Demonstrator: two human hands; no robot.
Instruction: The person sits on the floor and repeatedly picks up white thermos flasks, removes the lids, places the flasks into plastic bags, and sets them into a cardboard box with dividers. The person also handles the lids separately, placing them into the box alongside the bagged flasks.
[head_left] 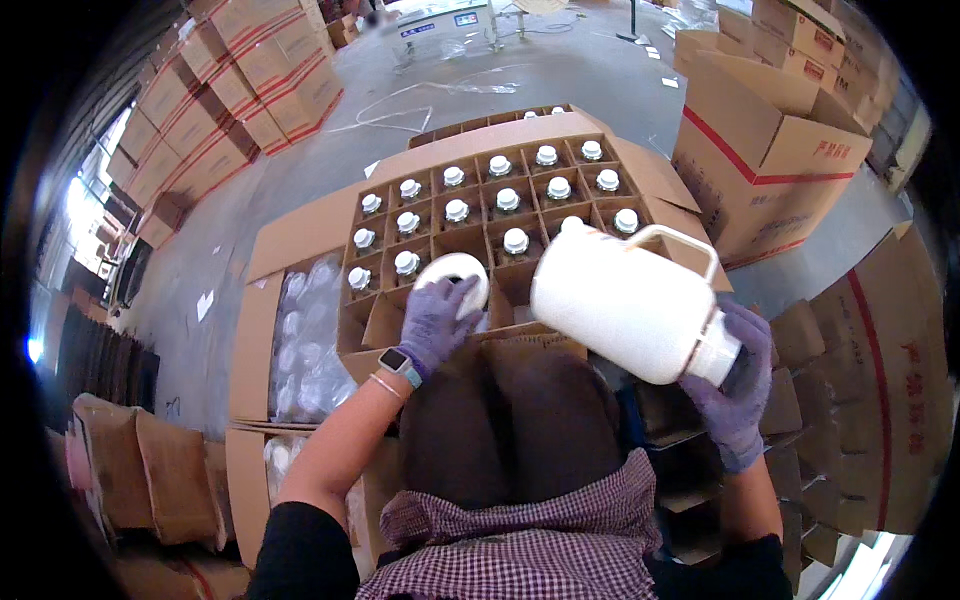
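My right hand (735, 385), in a grey-purple glove, is closed around the narrower neck end of a large white jug (625, 300). The jug is tilted nearly on its side above the carton's right part, its looped handle facing up and away. My gloved left hand (437, 325) has its fingers closed on a white round object (456, 267) over the carton's near cells; the hand hides part of it, so its full shape cannot be told. Below stands a divided cardboard carton (315, 232), holding several bottles (508, 200) with white caps, one per cell.
Clear plastic-wrapped items (308, 340) lie in a carton at the left. A tall open carton (770, 170) with a red stripe stands at the far right. Stacked cartons (240, 85) rise at the far left, and flattened cardboard (880, 380) leans at the near right.
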